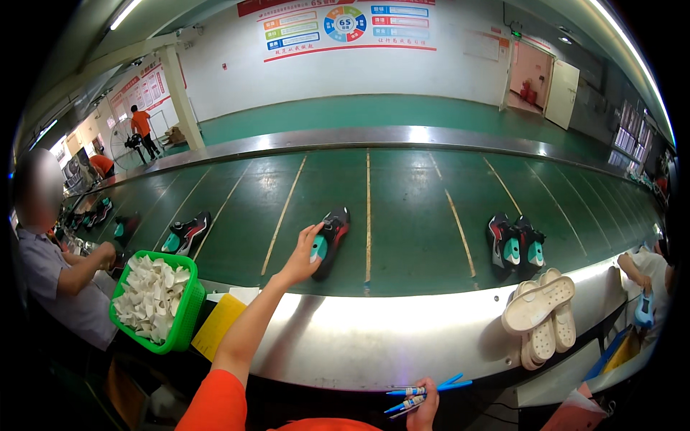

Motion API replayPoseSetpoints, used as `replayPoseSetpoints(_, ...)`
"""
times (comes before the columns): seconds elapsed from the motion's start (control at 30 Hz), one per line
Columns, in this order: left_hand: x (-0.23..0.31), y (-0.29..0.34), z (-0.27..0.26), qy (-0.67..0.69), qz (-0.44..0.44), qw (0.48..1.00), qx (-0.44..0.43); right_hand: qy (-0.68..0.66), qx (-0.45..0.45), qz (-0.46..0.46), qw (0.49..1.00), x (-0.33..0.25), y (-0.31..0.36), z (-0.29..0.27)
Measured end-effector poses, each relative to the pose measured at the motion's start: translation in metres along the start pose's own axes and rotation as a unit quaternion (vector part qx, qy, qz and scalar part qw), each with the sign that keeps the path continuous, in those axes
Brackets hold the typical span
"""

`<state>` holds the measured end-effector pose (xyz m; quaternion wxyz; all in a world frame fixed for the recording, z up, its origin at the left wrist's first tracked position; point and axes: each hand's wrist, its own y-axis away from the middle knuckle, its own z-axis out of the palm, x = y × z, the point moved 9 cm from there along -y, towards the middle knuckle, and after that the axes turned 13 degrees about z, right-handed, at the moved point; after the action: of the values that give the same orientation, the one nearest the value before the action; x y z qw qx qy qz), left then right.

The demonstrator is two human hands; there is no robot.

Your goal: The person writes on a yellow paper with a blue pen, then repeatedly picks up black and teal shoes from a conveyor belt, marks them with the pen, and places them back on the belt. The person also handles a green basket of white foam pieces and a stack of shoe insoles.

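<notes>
On the green conveyor belt in front of me lies a black shoe (336, 228) with red trim and a turquoise part at its heel end. My left hand (297, 260) reaches out over the belt and grips the shoe's near left side, fingers over its edge. Close to my body, below the metal ledge, my right hand (425, 408) is closed around several blue pens (451, 384), which stick out on both sides of it. Farther right on the belt stands a pair of matching shoes (504, 241). Another such shoe (190, 231) lies to the left.
A green basket (188, 305) of white pieces stands at the left on the ledge, beside a yellow sheet (219, 327). Cream soles (540, 316) are stacked on the metal ledge (402, 334) at right. Co-workers sit at both sides, one at left (61, 287).
</notes>
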<state>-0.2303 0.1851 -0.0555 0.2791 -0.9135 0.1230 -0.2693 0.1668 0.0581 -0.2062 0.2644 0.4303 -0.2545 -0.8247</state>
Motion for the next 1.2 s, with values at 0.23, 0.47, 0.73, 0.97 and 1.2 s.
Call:
replayPoseSetpoints(0.23, -0.022, -0.002, 0.012, -0.016, -0.098, 0.994, 0.033, -0.006, -0.01, -0.032, 0.999, -0.009, -0.001, 0.007)
replayPoseSetpoints(0.47, -0.043, 0.003, 0.025, -0.168, -0.206, 0.963, 0.037, -0.003, -0.017, -0.018, 1.0, -0.005, -0.003, 0.019)
replayPoseSetpoints(0.73, -0.03, 0.024, 0.013, 0.096, -0.098, 0.962, 0.238, 0.007, -0.084, -0.044, 0.995, -0.008, 0.005, 0.032)
replayPoseSetpoints(0.97, -0.037, 0.056, 0.043, 0.062, -0.178, 0.955, 0.228, -0.001, -0.074, -0.048, 0.996, -0.009, 0.009, 0.016)
replayPoseSetpoints(1.2, -0.03, 0.044, 0.017, -0.082, -0.212, 0.963, 0.143, -0.02, -0.062, -0.036, 0.997, -0.011, 0.02, 0.013)
